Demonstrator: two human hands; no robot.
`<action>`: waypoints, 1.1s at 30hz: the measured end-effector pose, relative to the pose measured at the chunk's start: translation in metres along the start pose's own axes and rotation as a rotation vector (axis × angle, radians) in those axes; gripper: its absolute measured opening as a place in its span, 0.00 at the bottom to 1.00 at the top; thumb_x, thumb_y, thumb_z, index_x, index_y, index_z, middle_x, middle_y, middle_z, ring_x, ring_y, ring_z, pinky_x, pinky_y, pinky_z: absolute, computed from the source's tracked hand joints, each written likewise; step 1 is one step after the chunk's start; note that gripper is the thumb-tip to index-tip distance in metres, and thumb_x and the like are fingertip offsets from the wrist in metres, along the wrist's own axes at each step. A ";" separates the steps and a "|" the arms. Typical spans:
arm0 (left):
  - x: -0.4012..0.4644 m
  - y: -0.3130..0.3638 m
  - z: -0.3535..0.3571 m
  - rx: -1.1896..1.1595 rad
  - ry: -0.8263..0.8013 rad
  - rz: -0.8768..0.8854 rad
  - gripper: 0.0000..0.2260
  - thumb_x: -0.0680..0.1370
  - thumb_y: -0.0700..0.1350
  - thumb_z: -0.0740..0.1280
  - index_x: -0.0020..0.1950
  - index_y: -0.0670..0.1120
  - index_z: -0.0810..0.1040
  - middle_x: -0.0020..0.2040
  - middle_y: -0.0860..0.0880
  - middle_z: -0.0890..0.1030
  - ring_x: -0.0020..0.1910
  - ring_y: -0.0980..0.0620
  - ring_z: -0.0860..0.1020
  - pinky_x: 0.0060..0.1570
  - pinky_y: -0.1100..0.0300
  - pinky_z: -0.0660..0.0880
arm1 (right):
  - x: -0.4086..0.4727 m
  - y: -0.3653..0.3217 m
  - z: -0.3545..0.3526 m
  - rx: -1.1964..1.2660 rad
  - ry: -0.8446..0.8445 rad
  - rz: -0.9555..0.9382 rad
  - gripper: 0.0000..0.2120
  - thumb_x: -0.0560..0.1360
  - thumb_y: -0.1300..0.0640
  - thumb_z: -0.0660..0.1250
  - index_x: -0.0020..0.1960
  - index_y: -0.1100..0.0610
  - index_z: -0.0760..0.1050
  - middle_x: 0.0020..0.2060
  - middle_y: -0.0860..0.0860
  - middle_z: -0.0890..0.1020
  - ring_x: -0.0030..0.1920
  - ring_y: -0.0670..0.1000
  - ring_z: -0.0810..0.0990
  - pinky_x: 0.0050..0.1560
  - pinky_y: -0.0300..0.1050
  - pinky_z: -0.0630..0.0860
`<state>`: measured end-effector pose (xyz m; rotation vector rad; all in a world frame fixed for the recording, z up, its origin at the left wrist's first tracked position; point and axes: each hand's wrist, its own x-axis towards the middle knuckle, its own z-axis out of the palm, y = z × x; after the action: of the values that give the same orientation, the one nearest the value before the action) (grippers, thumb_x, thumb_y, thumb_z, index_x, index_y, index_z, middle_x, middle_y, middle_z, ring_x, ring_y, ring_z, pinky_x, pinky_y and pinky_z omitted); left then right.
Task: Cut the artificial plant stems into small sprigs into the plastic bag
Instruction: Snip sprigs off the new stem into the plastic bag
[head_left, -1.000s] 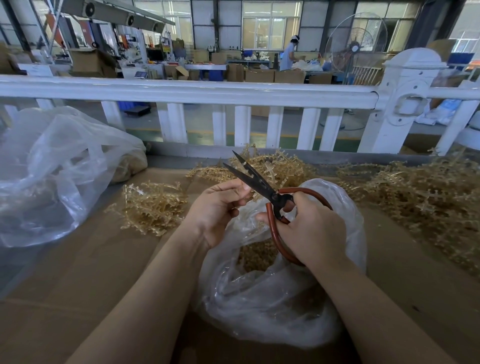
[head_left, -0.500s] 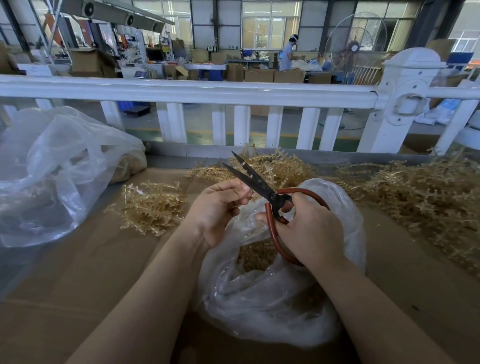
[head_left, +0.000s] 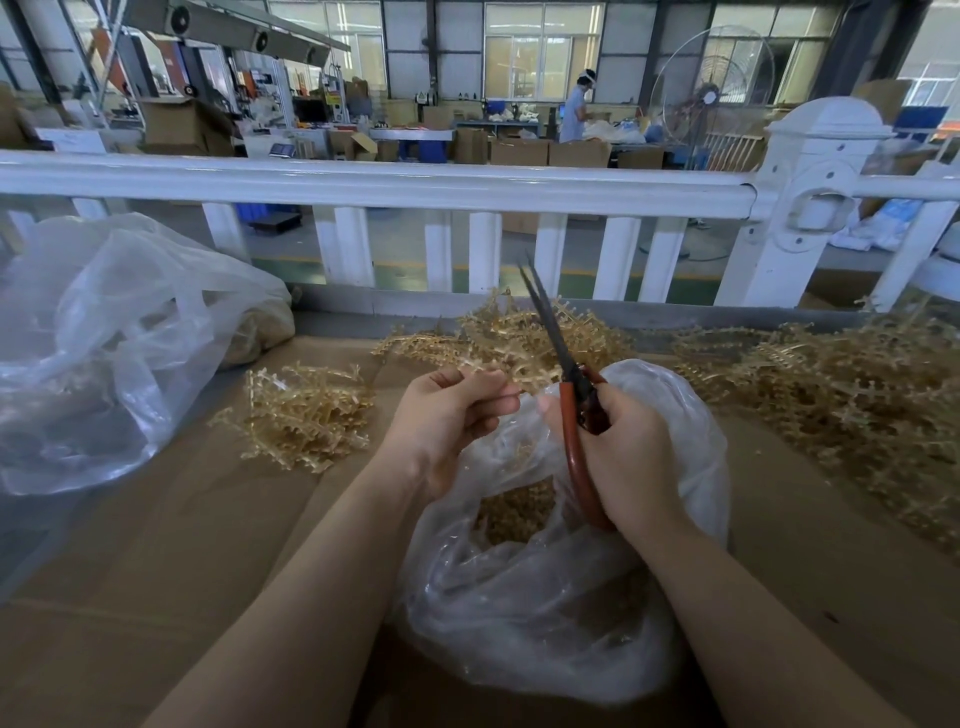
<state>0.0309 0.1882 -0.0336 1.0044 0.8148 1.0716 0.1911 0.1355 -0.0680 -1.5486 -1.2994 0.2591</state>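
My right hand grips red-handled scissors with the dark blades closed and pointing up and away. My left hand is curled just left of the scissors, pinching a thin tan stem piece at the fingertips. Below both hands stands an open clear plastic bag holding tan cut sprigs. Tan artificial plant stems lie in piles on the cardboard: a small pile at the left, one behind the hands, and a large heap at the right.
Brown cardboard covers the worktop. A big crumpled clear bag lies at the left. A white railing runs across the far edge, with a thick post at the right. Beyond it a person works among boxes.
The scissors' blades have closed and swung from pointing up-left to nearly upright. My left hand has shifted slightly left, away from the blades.
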 end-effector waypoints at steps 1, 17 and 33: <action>-0.001 -0.001 0.001 0.029 -0.017 0.011 0.03 0.77 0.36 0.70 0.43 0.42 0.81 0.39 0.44 0.86 0.35 0.54 0.83 0.37 0.65 0.77 | 0.001 -0.001 0.000 0.052 -0.019 0.029 0.12 0.79 0.50 0.71 0.40 0.56 0.79 0.32 0.48 0.81 0.37 0.48 0.81 0.43 0.49 0.79; 0.000 -0.007 0.003 0.171 -0.139 0.080 0.08 0.77 0.38 0.71 0.38 0.46 0.82 0.37 0.47 0.83 0.32 0.55 0.78 0.34 0.66 0.73 | 0.003 -0.007 0.001 0.297 -0.007 0.114 0.10 0.77 0.53 0.73 0.37 0.53 0.79 0.28 0.44 0.81 0.30 0.39 0.79 0.34 0.31 0.73; 0.006 -0.002 -0.012 0.171 0.060 0.312 0.07 0.74 0.37 0.74 0.38 0.47 0.82 0.36 0.47 0.82 0.36 0.53 0.76 0.40 0.62 0.76 | -0.002 -0.002 0.001 -0.363 -0.009 -0.117 0.30 0.65 0.21 0.60 0.50 0.46 0.67 0.39 0.36 0.73 0.37 0.36 0.71 0.33 0.31 0.61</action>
<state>0.0227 0.1964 -0.0403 1.2789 0.8264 1.3188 0.1880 0.1339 -0.0677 -1.7640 -1.4985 -0.0489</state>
